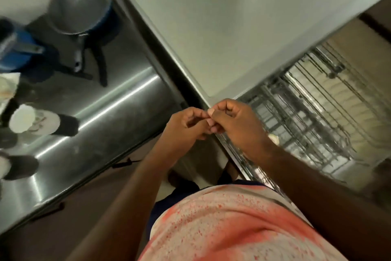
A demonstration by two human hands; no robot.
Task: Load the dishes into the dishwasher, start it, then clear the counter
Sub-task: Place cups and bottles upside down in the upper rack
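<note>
Above a pink-speckled shirt the left hand and right hand meet at the fingertips, fingers curled; whether they pinch anything I cannot tell. Just right lies the dishwasher rack. Left, on the steel counter, stand a cup and, farther, pans

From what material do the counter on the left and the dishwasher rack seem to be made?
Counter: likely stainless steel with a brushed finish; it shows a bright, streaked reflection. Dishwasher rack: thin grey wire, probably coated metal; the blur hides its finish.
</note>
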